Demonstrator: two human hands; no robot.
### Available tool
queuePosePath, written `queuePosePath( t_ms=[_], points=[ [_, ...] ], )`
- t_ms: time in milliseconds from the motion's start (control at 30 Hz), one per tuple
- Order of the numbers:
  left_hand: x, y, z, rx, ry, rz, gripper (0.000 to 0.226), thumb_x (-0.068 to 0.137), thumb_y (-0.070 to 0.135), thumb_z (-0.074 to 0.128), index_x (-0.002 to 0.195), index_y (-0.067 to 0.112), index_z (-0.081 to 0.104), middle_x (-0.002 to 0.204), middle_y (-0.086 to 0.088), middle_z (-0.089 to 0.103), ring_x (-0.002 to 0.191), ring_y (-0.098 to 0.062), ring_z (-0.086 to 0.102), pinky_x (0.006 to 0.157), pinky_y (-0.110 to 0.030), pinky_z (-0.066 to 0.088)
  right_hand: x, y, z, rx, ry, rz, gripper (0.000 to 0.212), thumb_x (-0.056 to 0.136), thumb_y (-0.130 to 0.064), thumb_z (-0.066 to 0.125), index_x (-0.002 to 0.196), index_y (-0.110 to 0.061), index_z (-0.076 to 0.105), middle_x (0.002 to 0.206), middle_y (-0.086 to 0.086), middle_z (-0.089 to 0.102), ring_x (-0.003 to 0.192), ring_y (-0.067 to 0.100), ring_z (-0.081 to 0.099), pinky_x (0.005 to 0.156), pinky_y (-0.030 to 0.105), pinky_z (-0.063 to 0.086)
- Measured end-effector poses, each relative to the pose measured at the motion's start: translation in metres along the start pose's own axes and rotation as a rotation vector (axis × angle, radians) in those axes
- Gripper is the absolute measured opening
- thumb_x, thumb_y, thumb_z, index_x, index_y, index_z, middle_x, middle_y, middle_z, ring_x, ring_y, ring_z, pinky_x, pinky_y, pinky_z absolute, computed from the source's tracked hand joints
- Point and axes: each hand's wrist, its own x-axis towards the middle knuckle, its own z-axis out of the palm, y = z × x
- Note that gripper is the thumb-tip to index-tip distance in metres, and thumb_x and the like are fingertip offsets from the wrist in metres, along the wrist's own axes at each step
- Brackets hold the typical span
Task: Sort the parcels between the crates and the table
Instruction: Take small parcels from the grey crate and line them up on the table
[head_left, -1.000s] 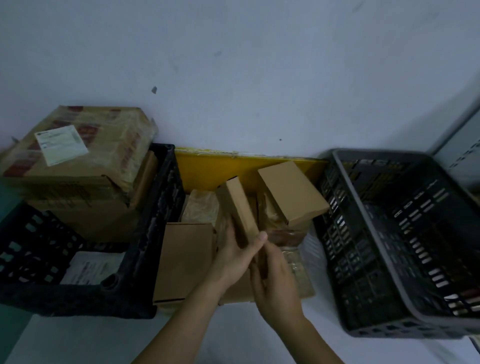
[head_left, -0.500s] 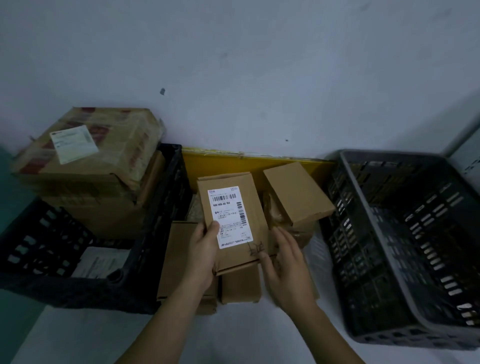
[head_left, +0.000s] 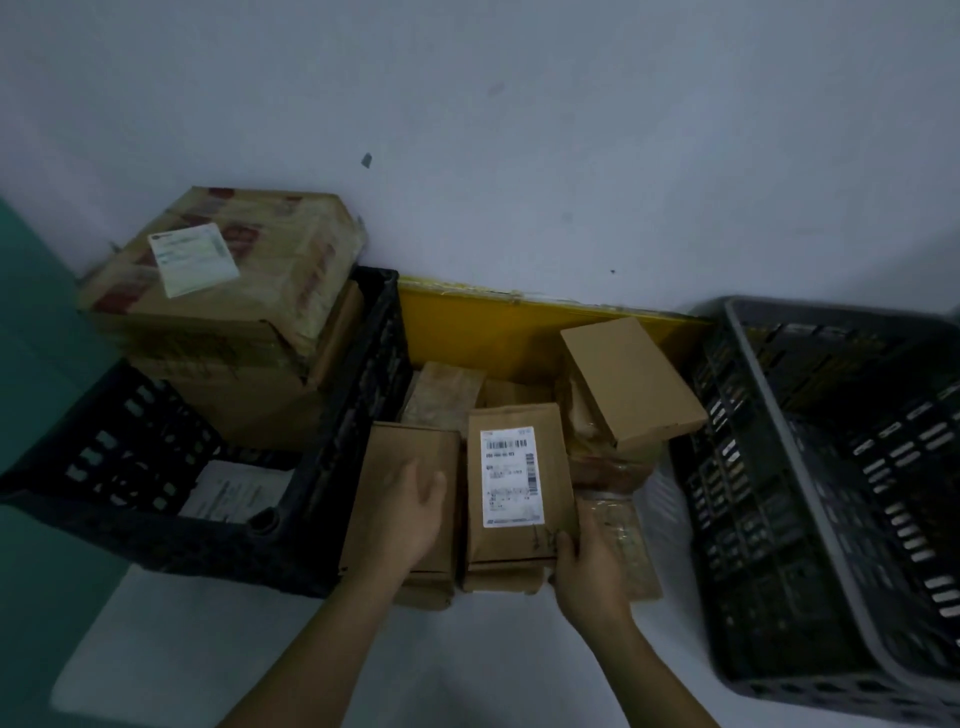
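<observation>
A brown labelled parcel (head_left: 514, 483) lies label-up in the middle of the pile on the white table (head_left: 208, 649). My right hand (head_left: 587, 566) holds its near right corner. My left hand (head_left: 410, 514) rests flat, fingers apart, on a plain brown parcel (head_left: 400, 452) just to its left. A small plain box (head_left: 631, 382) leans tilted at the back right of the pile. The black crate (head_left: 332, 447) on the left holds a big taped carton (head_left: 228, 291). On the right stands the grey crate (head_left: 810, 478), with nothing visible inside it.
A yellow board (head_left: 519, 327) stands against the white wall behind the pile. Plastic-wrapped parcels (head_left: 618, 519) lie under and beside the labelled one. A white sheet (head_left: 234, 493) lies at the bottom of the black crate. A teal surface borders the table on the left.
The labelled parcel, held up on edge a second ago, was turned label-up and now lies flat on the pile. My left hand has let go of it and moved onto the plain parcel.
</observation>
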Motion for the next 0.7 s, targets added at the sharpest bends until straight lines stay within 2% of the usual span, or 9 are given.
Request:
queuePosePath(
  t_ms=[100,167,233,300,367,433,500,567,700],
  points=[
    [0.006,-0.046,0.009,0.361,0.023,-0.027,0.065,0.106,0.058,0.042,0.157,0.019,0.040,0.167,-0.011,0.035,0.146,-0.033,0.040,0.114,-0.046,0.044,0.002,0.030,0.020,-0.091,0.023,0.048,0.040,0.103,-0.045,0.043,0.143,-0.052,0.039,0.123,0.000,0.067,0.103,0.027,0.069,0.086,0.055,0.064],
    [0.001,-0.062,0.014,0.515,0.028,-0.061,0.073,0.101,0.064,0.044,0.159,0.021,0.032,0.171,-0.013,0.024,0.154,-0.038,0.025,0.119,-0.052,0.036,0.006,0.048,0.031,-0.177,0.002,0.048,0.034,0.105,-0.041,0.046,0.139,-0.045,0.041,0.121,0.005,0.067,0.101,0.028,0.067,0.089,0.050,0.061],
    [-0.004,-0.070,0.019,0.556,0.036,-0.110,0.087,0.098,0.070,0.047,0.164,0.021,0.018,0.173,-0.016,0.015,0.156,-0.041,0.020,0.122,-0.055,0.031,0.004,0.054,0.035,-0.286,-0.020,0.022,0.031,0.105,-0.033,0.047,0.135,-0.033,0.043,0.118,0.011,0.069,0.100,0.032,0.067,0.089,0.047,0.059],
    [-0.006,-0.075,0.021,0.534,0.052,-0.151,0.100,0.095,0.075,0.048,0.166,0.021,0.004,0.171,-0.017,0.019,0.150,-0.040,0.032,0.116,-0.053,0.036,-0.004,0.045,0.027,-0.403,0.013,-0.043,0.027,0.100,-0.032,0.047,0.127,-0.027,0.046,0.106,0.014,0.071,0.090,0.036,0.070,0.076,0.045,0.060],
    [-0.004,-0.078,0.022,0.517,0.047,-0.157,0.104,0.094,0.077,0.049,0.166,0.022,-0.002,0.165,-0.014,0.029,0.140,-0.037,0.045,0.107,-0.049,0.044,-0.011,0.025,0.016,-0.583,0.045,-0.072,0.031,0.097,-0.031,0.056,0.125,-0.020,0.053,0.108,0.015,0.068,0.085,0.038,0.070,0.067,0.043,0.058],
    [-0.001,-0.083,0.023,0.492,0.036,-0.159,0.105,0.093,0.078,0.051,0.166,0.023,-0.002,0.160,-0.014,0.034,0.133,-0.035,0.050,0.102,-0.047,0.050,-0.017,-0.001,0.011,-0.657,0.087,-0.129,0.036,0.094,-0.032,0.067,0.125,-0.016,0.062,0.119,0.014,0.065,0.098,0.037,0.067,0.074,0.046,0.060],
    [0.003,-0.087,0.021,0.461,0.044,-0.168,0.107,0.092,0.077,0.054,0.166,0.022,0.000,0.159,-0.014,0.036,0.131,-0.036,0.051,0.100,-0.046,0.052,-0.019,-0.024,0.017,-0.634,0.064,-0.323,0.038,0.094,-0.033,0.070,0.127,-0.014,0.069,0.124,0.011,0.068,0.109,0.034,0.065,0.084,0.048,0.061],
    [0.006,-0.092,0.019,0.393,0.052,-0.183,0.108,0.092,0.074,0.059,0.166,0.021,0.001,0.158,-0.015,0.040,0.132,-0.036,0.052,0.100,-0.046,0.053,-0.021,-0.044,0.033,-0.558,-0.036,-0.489,0.040,0.097,-0.032,0.061,0.130,-0.013,0.071,0.125,0.007,0.071,0.116,0.031,0.063,0.094,0.047,0.060],
    [0.009,-0.096,0.014,0.312,0.059,-0.169,0.102,0.096,0.062,0.062,0.168,0.018,0.005,0.152,-0.014,0.052,0.131,-0.033,0.057,0.101,-0.044,0.055,-0.023,-0.057,0.065,-0.616,-0.297,-0.544,0.060,0.101,-0.045,0.036,0.149,-0.017,0.059,0.146,0.006,0.064,0.143,0.033,0.050,0.117,0.049,0.047]
  ],
)
